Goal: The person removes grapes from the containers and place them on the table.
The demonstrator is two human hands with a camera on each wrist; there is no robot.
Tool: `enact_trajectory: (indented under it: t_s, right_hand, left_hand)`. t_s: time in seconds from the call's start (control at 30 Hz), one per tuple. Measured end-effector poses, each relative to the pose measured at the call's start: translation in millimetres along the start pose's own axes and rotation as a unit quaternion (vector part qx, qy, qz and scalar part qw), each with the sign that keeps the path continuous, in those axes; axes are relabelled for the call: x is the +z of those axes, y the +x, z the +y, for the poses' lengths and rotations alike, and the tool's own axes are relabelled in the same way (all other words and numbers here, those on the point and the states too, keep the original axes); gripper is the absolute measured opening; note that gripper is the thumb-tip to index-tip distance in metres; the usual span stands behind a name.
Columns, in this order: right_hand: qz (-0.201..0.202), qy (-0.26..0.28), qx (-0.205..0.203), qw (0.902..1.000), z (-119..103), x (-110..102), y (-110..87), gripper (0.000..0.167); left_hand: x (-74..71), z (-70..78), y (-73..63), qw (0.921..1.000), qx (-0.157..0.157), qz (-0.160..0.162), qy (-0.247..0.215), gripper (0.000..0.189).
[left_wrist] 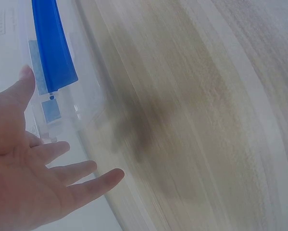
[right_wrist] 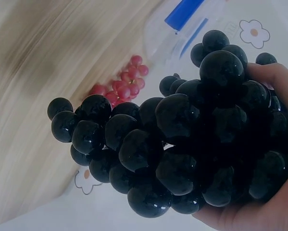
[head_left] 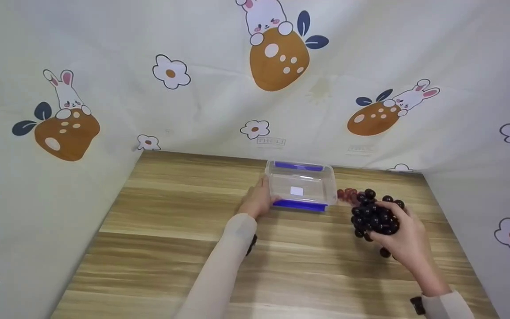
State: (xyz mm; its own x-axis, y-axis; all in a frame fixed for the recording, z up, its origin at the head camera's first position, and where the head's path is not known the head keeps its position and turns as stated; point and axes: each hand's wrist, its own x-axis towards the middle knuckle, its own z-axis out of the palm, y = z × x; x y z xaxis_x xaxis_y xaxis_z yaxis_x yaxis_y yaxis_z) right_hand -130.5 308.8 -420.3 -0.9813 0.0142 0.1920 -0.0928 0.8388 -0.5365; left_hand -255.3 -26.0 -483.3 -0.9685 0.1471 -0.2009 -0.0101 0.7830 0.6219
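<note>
A clear plastic box [head_left: 312,184] with blue clip latches [left_wrist: 55,53] stands toward the back of the table; its inside looks bare apart from a white label. At its left end is my left hand [head_left: 257,199], thumb near the front corner and, in the left wrist view, fingers [left_wrist: 93,187] spread and fairly straight. My right hand [head_left: 407,237] grips a big bunch of black grapes [head_left: 372,219] to the right of the box, thumb on one side and fingers on the other. Behind that bunch lies a smaller bunch of red grapes [right_wrist: 129,84], partly hidden in the head view.
The wood-grain table [head_left: 157,248] is bounded at the back and sides by a pale cloth [head_left: 210,102] printed with rabbits and flowers. A small dark thing [head_left: 251,245] shows beside the left sleeve. Table surface stretches left and in front of the box.
</note>
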Motion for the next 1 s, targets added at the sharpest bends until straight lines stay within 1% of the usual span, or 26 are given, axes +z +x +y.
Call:
enact_trajectory:
  t_s: [0.3, 0.63, 0.87, 1.0]
  right_hand:
    - [0.009, -0.001, 0.000, 1.0000, 6, 2, -3.9, 0.071]
    - [-0.011, -0.003, 0.013, 0.9999, 13, 5, -7.5, 0.072]
    - [-0.020, -0.006, 0.021, 0.9996, 18, 8, -10.9, 0.072]
    - [-0.023, -0.005, 0.025, 0.9994, 20, 10, -12.4, 0.072]
  left_hand:
    - [-1.2, 0.4, -0.5, 0.9999, -0.004, -0.006, 0.008, 0.089]
    - [-0.5, 0.6, 0.0, 0.9999, -0.012, -0.005, 0.011, 0.089]
    - [-0.3, -0.2, 0.5, 1.0000, -0.006, -0.002, 0.001, 0.088]
    - [-0.4, -0.4, 0.8, 1.0000, -0.002, -0.002, 0.008, 0.090]
